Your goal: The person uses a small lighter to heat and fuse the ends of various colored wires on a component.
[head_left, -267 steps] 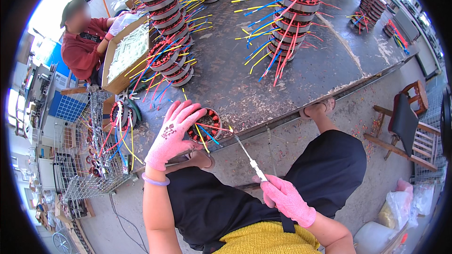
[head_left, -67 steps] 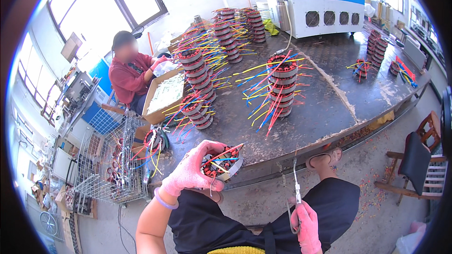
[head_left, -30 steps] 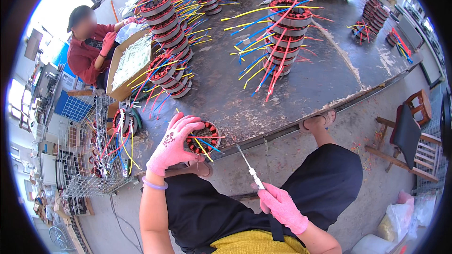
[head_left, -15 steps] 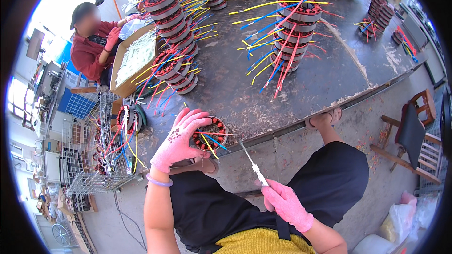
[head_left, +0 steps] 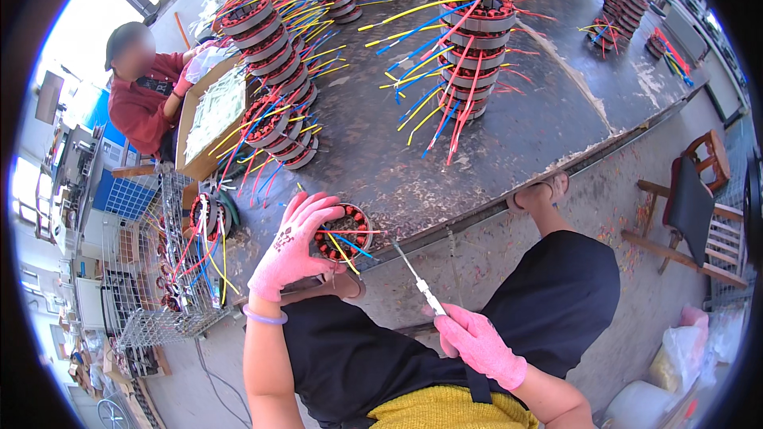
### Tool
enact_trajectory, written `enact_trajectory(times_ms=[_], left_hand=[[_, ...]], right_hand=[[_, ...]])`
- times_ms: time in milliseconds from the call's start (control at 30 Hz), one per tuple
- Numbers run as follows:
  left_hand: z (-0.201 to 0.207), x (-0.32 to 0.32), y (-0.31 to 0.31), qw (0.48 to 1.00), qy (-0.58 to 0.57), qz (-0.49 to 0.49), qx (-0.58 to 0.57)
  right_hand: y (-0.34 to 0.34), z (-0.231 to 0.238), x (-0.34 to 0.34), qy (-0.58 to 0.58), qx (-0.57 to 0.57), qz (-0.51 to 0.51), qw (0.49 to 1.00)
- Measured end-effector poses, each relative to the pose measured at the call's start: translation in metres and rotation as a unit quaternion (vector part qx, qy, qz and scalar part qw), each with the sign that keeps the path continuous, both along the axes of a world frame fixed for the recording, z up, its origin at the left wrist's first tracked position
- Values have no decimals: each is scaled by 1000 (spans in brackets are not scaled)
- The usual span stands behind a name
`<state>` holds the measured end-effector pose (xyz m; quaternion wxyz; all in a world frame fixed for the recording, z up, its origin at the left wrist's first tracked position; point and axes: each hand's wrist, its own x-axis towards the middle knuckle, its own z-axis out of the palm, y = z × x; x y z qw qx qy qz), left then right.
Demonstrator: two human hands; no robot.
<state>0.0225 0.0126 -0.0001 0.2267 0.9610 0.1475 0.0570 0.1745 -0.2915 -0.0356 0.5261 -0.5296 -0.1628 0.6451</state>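
At the counter's near edge (head_left: 477, 202), the left grip (head_left: 290, 250) clasps a seemingly part-done wound ring (head_left: 360, 218) — leads (head_left: 344, 251) out, red lead (head_left: 358, 232) not yet touching the white tool (head_left: 425, 290) clasped in the right grip (head_left: 481, 343)

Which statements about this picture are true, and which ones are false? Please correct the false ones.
1. The left hand holds a ring with coloured wires. True.
2. The right hand is empty. False: the right hand holds a thin tool with a white part.
3. On the left, a person in red is beside an open box. True.
4. The purple bracelet is on the right arm. False: the bracelet is on the left arm.
5. A chair stands on the right side. True.
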Motion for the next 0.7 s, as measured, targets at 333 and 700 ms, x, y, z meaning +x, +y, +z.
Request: enact_trajectory(times_ms=[333, 700], left_hand=[[2, -1, -1, 1000, 1, 0, 1], [0, 0, -1, 1000, 3, 7, -12]], right_hand=[[2, 5, 2, -6, -12, 9, 1000], [1, 7, 2, 0, -3, 7, 1000]])
